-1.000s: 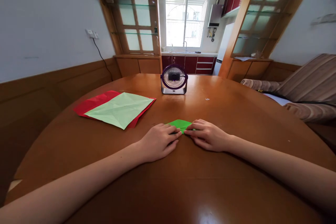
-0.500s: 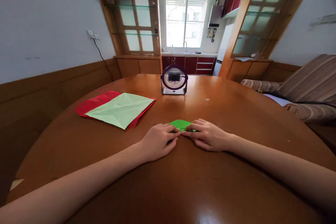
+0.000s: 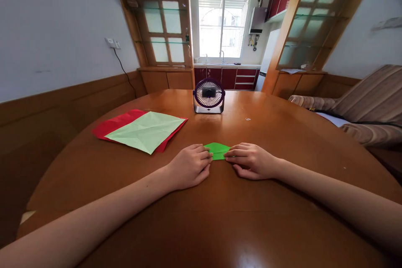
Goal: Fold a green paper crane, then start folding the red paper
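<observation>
A small folded piece of green paper [image 3: 217,150] lies flat on the round wooden table [image 3: 220,217] in front of me. My left hand [image 3: 188,166] rests on the table with its curled fingers pressing the paper's left edge. My right hand [image 3: 251,161] lies opposite, fingertips on the paper's right edge. A strip of the green paper shows between the two hands; the parts under the fingers are hidden.
A pale green sheet [image 3: 146,130] lies on a red sheet [image 3: 116,122] at the table's left. A small purple desk fan [image 3: 209,95] stands at the far middle. A sofa with striped cushions [image 3: 370,109] is at the right.
My fingertips, which met over the green paper, have drawn apart sideways, so more of the paper shows between the hands.
</observation>
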Available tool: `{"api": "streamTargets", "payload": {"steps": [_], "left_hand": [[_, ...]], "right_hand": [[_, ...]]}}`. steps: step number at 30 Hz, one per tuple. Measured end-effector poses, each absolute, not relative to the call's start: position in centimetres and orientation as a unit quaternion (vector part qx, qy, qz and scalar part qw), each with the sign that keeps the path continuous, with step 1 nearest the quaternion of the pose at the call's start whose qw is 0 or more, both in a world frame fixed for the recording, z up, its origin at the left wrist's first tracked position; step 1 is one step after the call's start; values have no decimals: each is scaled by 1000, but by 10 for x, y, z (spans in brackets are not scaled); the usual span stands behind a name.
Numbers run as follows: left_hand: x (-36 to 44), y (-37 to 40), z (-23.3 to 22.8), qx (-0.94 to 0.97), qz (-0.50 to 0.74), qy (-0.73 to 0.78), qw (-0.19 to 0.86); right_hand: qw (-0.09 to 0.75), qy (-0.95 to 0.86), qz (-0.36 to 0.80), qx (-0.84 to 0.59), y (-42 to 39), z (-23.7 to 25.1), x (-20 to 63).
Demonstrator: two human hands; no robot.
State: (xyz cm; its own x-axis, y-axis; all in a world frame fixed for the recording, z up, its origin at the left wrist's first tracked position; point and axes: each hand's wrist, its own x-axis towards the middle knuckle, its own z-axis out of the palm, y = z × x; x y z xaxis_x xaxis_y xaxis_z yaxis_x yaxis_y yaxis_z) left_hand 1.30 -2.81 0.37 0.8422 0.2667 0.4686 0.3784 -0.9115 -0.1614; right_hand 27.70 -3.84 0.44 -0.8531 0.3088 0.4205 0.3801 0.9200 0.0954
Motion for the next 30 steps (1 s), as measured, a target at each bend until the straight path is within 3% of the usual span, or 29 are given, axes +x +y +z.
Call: {"api": "streamTargets", "payload": {"steps": [8,18,23,30], "left_hand": [[13,-30,4,-957,-197,-198,79],[1,-17,17,-930,-221,-260,-134],[-3,-11,27,-932,-190,-274,-142],[-6,-6,26,-926,-188,-283,-167]], "right_hand": [[248,-949,-27,-190,-35,-3,288],[254,-939,-64,-225,-40,4,277],[282,-930,-79,-220,-42,11,259],[256,-950,-14,-177,-28,5,228]]}}
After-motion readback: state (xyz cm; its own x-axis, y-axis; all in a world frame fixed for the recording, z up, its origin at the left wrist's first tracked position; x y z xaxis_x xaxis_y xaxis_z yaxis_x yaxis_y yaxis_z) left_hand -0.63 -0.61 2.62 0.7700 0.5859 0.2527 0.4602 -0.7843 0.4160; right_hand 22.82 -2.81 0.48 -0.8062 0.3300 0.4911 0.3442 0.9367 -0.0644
